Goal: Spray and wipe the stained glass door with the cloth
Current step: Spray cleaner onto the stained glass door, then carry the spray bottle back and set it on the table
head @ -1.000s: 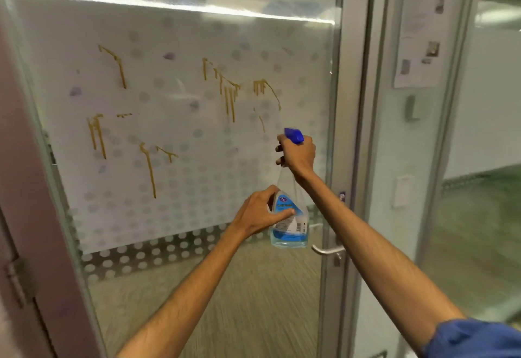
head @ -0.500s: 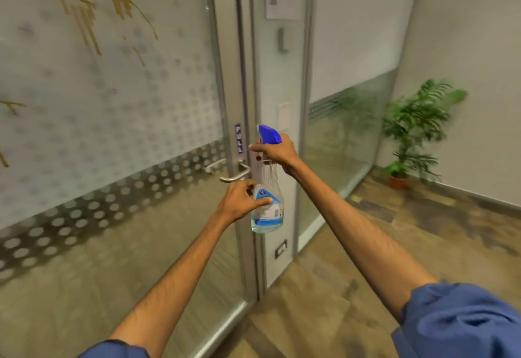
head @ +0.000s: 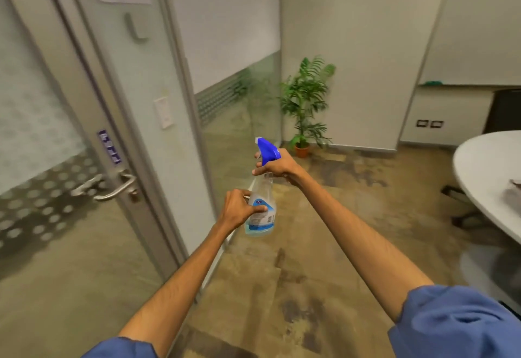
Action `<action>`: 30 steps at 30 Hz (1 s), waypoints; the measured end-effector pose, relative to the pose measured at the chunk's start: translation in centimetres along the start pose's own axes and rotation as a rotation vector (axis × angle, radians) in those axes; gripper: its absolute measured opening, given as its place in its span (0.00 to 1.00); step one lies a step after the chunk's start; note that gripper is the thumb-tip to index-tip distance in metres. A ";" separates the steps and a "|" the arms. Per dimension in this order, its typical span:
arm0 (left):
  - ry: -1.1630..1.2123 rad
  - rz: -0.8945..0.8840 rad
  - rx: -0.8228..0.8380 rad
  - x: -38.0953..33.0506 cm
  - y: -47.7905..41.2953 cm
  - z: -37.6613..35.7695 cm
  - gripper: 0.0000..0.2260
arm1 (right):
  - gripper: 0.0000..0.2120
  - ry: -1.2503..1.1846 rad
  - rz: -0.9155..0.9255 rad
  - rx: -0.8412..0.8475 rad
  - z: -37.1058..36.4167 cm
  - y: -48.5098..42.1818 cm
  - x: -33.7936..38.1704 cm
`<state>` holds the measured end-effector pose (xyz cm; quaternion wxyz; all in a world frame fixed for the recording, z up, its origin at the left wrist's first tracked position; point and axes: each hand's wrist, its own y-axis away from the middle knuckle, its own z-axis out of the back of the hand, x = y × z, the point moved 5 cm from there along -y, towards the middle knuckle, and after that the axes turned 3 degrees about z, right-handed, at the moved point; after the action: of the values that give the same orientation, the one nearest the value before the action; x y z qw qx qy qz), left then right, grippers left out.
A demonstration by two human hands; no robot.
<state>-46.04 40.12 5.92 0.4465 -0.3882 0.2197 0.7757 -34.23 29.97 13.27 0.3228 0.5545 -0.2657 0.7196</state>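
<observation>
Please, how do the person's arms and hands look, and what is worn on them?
Both arms wear blue cloth sleeves, the left sleeve and the right sleeve, ending near the elbows; the forearms are bare. The left hand and right hand have no gloves; no watch or ring shows.

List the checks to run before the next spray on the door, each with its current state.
1. Right hand grips the spray bottle at its blue trigger head: ok.
2. Left hand holds the bottle's body: ok.
3. Liquid in the bottle: ok, a shallow blue layer at the bottom.
4. Stains on the glass door in sight: not ok, none show.
5. Cloth within reach: cannot tell, neither hand holds one.
</observation>
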 end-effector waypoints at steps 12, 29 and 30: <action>0.008 -0.061 0.222 -14.3 -5.2 -26.5 0.15 | 0.22 0.137 -0.099 -0.174 27.9 3.4 -11.2; -0.013 -0.303 0.594 -33.0 -11.9 -57.0 0.14 | 0.23 0.217 -0.263 -0.601 60.5 9.5 -22.6; -0.010 -0.321 0.624 -34.0 -12.5 -58.6 0.14 | 0.24 0.216 -0.273 -0.634 62.2 9.7 -23.2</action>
<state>-1.25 -11.65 -2.13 0.6608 -0.2587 0.3802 0.5932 1.46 -26.31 5.71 0.5981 0.3778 -0.3637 0.6060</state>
